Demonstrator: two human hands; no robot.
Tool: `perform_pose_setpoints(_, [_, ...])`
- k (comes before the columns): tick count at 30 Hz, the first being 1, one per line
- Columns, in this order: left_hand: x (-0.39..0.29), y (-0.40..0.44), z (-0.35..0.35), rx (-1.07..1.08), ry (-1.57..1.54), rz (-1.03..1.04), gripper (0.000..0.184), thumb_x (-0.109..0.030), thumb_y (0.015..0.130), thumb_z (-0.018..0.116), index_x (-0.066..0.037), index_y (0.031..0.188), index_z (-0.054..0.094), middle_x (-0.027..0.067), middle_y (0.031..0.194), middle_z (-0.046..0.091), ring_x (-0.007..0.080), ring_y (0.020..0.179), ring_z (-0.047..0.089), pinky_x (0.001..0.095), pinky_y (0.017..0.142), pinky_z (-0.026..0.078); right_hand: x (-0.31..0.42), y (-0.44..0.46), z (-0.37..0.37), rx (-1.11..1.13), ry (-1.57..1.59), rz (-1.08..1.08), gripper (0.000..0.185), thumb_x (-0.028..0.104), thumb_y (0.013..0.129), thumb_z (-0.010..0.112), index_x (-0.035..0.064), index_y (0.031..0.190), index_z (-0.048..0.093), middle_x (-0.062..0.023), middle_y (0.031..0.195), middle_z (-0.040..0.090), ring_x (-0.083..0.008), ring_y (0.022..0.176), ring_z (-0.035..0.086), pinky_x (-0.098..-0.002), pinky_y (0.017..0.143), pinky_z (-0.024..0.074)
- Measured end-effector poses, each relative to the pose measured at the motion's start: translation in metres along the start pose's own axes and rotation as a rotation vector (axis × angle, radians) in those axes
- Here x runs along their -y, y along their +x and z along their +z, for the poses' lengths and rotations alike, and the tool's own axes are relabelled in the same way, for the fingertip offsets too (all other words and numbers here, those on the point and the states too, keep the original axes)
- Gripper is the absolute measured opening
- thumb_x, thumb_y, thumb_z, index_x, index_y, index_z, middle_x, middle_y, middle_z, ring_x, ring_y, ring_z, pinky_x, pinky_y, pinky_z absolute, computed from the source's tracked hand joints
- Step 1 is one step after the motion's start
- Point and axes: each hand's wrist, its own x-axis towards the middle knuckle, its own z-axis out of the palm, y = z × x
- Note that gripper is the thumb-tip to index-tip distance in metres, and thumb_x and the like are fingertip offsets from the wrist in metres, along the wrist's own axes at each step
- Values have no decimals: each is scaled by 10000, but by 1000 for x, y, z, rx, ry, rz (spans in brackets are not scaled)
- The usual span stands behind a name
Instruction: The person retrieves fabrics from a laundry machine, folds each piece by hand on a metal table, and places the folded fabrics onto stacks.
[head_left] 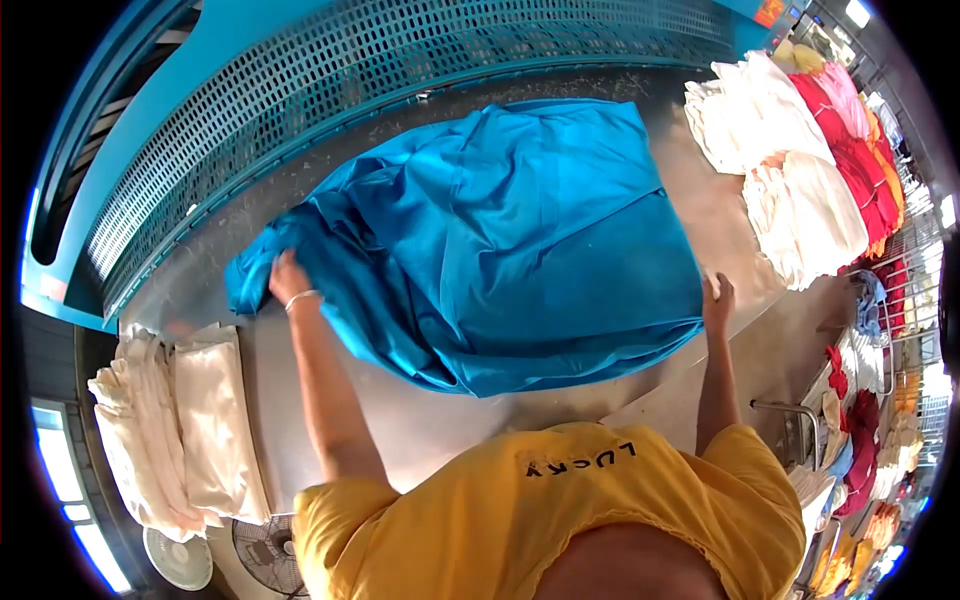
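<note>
A large, shiny blue cloth lies across the metal table, flatter on its right half and bunched into folds on its left. My left hand, with a white band at the wrist, is closed on the crumpled left end of the cloth. At the cloth's lower right corner, my right hand has its fingers bent together at the edge and seems to pinch it. Some of the fingertips are hard to make out. The cloth's underside is hidden.
A blue perforated metal guard runs along the table's far side. Folded cream cloths lie at the left end. White cloths are piled at the right, beside red cloths. A fan stands below left.
</note>
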Motion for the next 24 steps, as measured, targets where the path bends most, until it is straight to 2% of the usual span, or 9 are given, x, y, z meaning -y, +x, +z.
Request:
perform_pose_setpoints(2, [-143, -15, 17, 211, -120, 9, 140, -129, 780, 525, -40, 768, 632, 151, 799, 622, 240, 695, 569, 358, 643, 451, -21, -5, 1, 247, 27, 313, 626, 445, 779, 581, -67, 1124, 478, -235, 1055, 553, -321, 945, 556, -363, 803, 442])
perform_pose_setpoints(4, [-234, -67, 46, 449, 270, 709, 163, -181, 750, 558, -38, 802, 618, 164, 809, 597, 280, 666, 583, 391, 585, 467, -46, -4, 28, 453, 257, 410, 701, 470, 744, 615, -73, 1159, 458, -245, 1025, 560, -273, 925, 568, -339, 804, 453])
perform_pose_setpoints(6, [-314, -136, 50, 940, -7, 384, 480, -351, 682, 628, -80, 1067, 533, 183, 961, 593, 312, 865, 573, 424, 737, 471, -2, 16, 34, 621, 843, 668, 633, 400, 739, 633, -47, 1161, 482, -211, 1016, 576, -266, 895, 575, -326, 798, 460])
perform_pose_setpoints(10, [-359, -278, 56, 1276, -282, 154, 1177, -672, 596, 615, 25, 1349, 37, 280, 1339, 249, 401, 1233, 287, 412, 1021, 252, 146, 87, 18, 541, 1379, 407, 409, 206, 762, 615, -10, 1103, 548, -93, 969, 603, -177, 848, 569, -295, 739, 470])
perform_pose_setpoints(13, [-373, -334, 69, 956, -175, -137, 686, -415, 669, 699, -18, 1171, 450, 204, 1117, 519, 358, 1055, 485, 394, 874, 399, 263, 52, -10, 932, 1280, 93, 425, 228, 806, 607, 14, 1162, 514, -94, 1000, 599, -158, 862, 562, -274, 767, 447])
perform_pose_setpoints(15, [-363, -352, 69, 448, -407, -302, 174, -210, 745, 626, -56, 826, 621, 185, 911, 592, 376, 834, 554, 448, 698, 431, 293, 42, -14, 1245, 1274, -603, 361, 181, 834, 576, -5, 1138, 517, -110, 1090, 563, -156, 959, 542, -280, 818, 445])
perform_pose_setpoints(17, [-312, -398, 37, 302, 481, 365, 121, -109, 751, 587, -42, 850, 606, 155, 797, 602, 350, 744, 557, 421, 650, 435, 300, 40, 3, 1578, 1234, -695, 257, 154, 852, 547, 20, 1071, 557, -97, 1066, 572, -178, 990, 526, -290, 844, 432])
perform_pose_setpoints(20, [-344, -397, -66, -1, -479, -751, 171, -101, 733, 568, -26, 885, 593, 128, 791, 580, 309, 789, 564, 378, 723, 449, 299, 73, 24, 966, 808, -848, 217, 146, 858, 512, 40, 1036, 576, -92, 1135, 540, -195, 1023, 520, -281, 879, 404])
perform_pose_setpoints(24, [-327, -435, -156, -429, 216, -737, 633, -412, 739, 600, -66, 1230, 399, 178, 1286, 337, 315, 1171, 342, 394, 974, 317, 233, 138, 175, 1076, 577, -87, 617, 488, 835, 439, 44, 1262, 413, -153, 1252, 445, -268, 1138, 440, -384, 965, 332])
